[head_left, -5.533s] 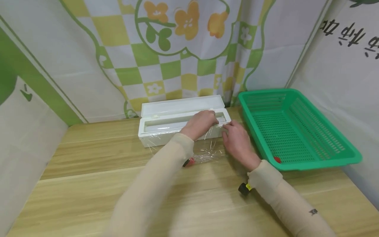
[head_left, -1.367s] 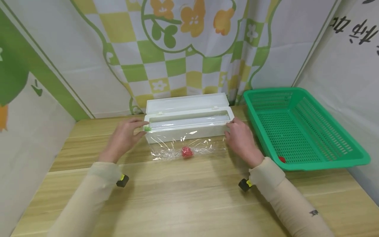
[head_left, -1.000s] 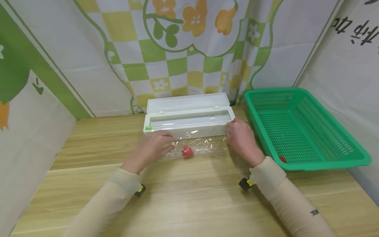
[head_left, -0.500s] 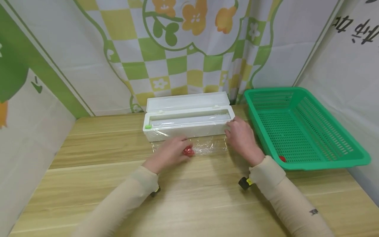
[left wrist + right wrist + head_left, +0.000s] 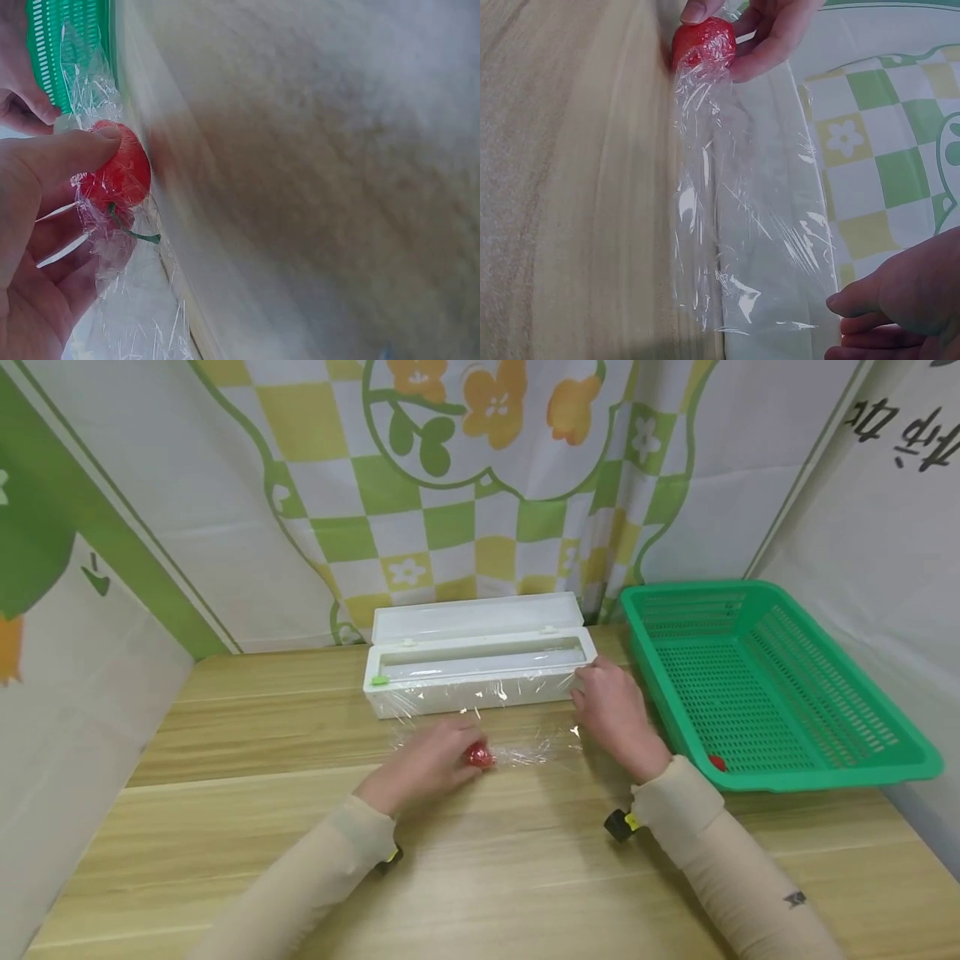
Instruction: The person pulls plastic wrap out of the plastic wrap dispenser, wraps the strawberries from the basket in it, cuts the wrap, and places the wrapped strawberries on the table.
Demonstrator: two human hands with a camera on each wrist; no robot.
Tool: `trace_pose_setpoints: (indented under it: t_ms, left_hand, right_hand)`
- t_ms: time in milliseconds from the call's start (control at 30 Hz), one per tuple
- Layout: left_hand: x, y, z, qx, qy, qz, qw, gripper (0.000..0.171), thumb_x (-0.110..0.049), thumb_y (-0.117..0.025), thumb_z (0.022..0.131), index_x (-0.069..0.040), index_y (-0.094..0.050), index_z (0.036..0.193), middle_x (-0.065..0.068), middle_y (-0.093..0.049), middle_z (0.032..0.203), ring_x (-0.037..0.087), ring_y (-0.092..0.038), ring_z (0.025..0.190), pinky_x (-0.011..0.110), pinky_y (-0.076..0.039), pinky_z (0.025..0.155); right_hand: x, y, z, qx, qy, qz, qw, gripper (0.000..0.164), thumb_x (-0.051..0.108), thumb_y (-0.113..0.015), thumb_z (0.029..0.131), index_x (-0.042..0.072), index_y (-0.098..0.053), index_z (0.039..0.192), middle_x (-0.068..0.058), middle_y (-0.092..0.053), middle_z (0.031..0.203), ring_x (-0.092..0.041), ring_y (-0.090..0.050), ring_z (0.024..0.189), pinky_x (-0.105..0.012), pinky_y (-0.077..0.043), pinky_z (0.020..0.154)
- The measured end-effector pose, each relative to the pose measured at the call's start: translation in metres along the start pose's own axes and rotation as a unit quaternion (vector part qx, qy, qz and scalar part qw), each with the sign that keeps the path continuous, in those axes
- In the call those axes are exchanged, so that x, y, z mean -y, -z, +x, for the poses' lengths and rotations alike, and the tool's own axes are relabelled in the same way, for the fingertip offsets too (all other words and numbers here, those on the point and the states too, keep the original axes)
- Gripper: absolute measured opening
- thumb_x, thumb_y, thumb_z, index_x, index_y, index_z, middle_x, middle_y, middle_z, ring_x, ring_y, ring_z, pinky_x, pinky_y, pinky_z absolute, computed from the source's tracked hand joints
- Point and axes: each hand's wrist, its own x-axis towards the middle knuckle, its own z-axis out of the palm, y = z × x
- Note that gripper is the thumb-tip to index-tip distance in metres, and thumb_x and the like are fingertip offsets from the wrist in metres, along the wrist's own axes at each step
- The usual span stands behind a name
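My left hand point(image 5: 435, 756) pinches a small, round red fruit point(image 5: 127, 172) between thumb and fingers, low over the table. The fruit has a curved green stem point(image 5: 139, 236) and clear cling film crinkled around it. From the fruit, the film point(image 5: 757, 225) stretches back to a long white cling film box point(image 5: 390, 700) with its lid raised. Inside the box lies the film roll point(image 5: 487, 662). At the box's front left corner sits a green slider point(image 5: 380, 680). My right hand point(image 5: 615, 710) grips the box's front right corner, its thumb and fingertips at the film's edge.
A green plastic basket point(image 5: 678, 727) stands to the right, close beside my right hand, with a red piece point(image 5: 717, 763) in its near corner. A checked curtain point(image 5: 450, 539) hangs right behind the box. The wooden table point(image 5: 487, 868) extends toward me.
My left hand has moved from the box's left end down to the front, taken hold of the red fruit through the film and shifted it slightly toward me. The right hand stays at the corner.
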Motion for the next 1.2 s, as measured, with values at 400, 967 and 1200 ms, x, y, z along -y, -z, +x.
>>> trace_pose_setpoints:
  t_ms: [400,967,1200]
  left_hand:
    - [-0.001,0.004,-0.014,0.005,-0.013,-0.006,0.9999,0.023,-0.021,-0.078,0.084,-0.013,-0.072,0.104,-0.002,-0.072,0.098,0.013,-0.065,0.09,0.032,-0.056,0.088]
    - [-0.001,0.003,-0.024,0.001,0.014,-0.022,0.9997,0.035,-0.022,-0.077,0.086,-0.011,-0.071,0.119,-0.001,-0.064,0.11,0.014,-0.061,0.096,0.034,-0.054,0.091]
    - [-0.001,0.003,-0.026,-0.004,0.025,-0.053,0.9983,0.039,-0.026,-0.073,0.089,-0.013,-0.063,0.124,0.0,-0.069,0.111,0.018,-0.065,0.104,0.037,-0.054,0.097]
  right_hand:
    - [0.004,0.001,0.001,0.011,-0.015,-0.005,1.0,0.012,0.009,-0.068,0.088,-0.003,-0.068,0.086,-0.02,-0.065,0.091,-0.041,-0.066,0.082,-0.053,-0.055,0.068]
    - [0.014,0.004,0.0,-0.01,-0.002,-0.039,0.999,0.007,0.005,-0.071,0.082,0.001,-0.067,0.082,-0.016,-0.067,0.088,-0.04,-0.065,0.078,-0.052,-0.054,0.063]
    - [0.016,0.004,0.0,0.006,-0.006,-0.039,0.999,0.009,0.007,-0.072,0.083,-0.001,-0.069,0.087,-0.017,-0.066,0.092,-0.039,-0.065,0.081,-0.051,-0.055,0.066]
